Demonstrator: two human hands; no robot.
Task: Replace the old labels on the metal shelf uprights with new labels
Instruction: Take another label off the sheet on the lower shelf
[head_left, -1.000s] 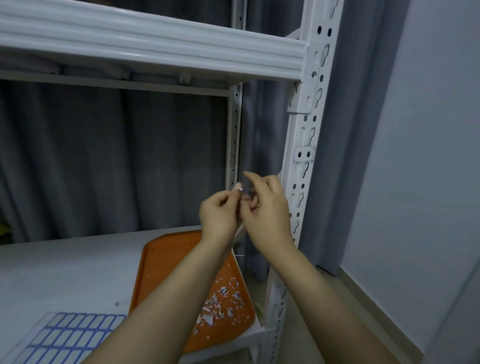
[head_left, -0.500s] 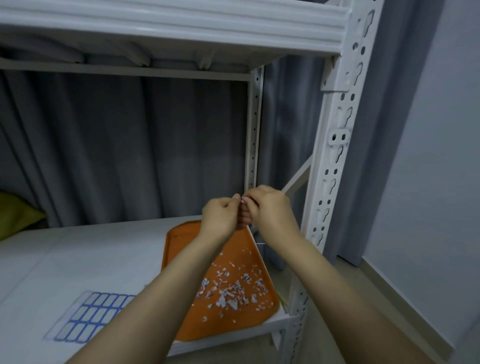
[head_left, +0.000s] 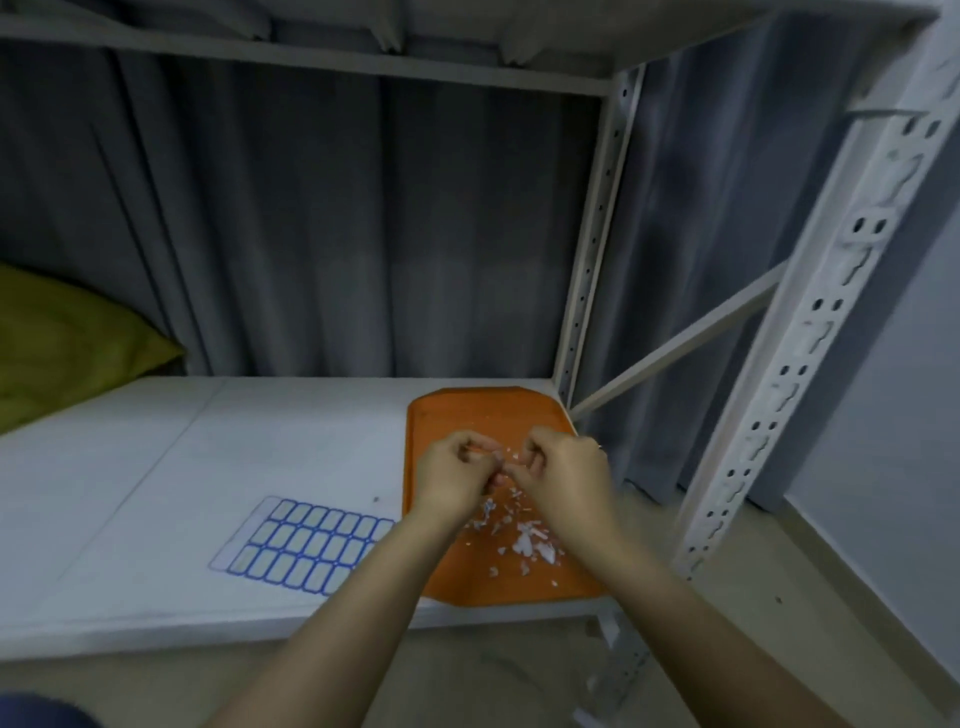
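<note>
Both hands hover close together over the orange tray (head_left: 467, 402) on the lower shelf. My left hand (head_left: 457, 480) and my right hand (head_left: 563, 475) have curled fingers, and their fingertips meet on a small white label scrap (head_left: 511, 458). Several torn old-label scraps (head_left: 530, 540) lie in the tray below them. A sheet of new blue-bordered labels (head_left: 311, 545) lies flat on the shelf, left of the tray. The white perforated front upright (head_left: 810, 338) rises to the right of my hands, and the rear upright (head_left: 592, 249) stands behind the tray.
The white shelf board (head_left: 156, 467) stretches left. A green cushion (head_left: 62, 343) rests at its far left against the grey curtain (head_left: 337, 234). A diagonal brace (head_left: 675, 348) links the two uprights. The upper shelf sits close overhead, and a grey wall stands at the right.
My hands have dropped from beside the front upright to just above the orange tray, still pressed together at the fingertips. The view has tilted down and left, showing more shelf board.
</note>
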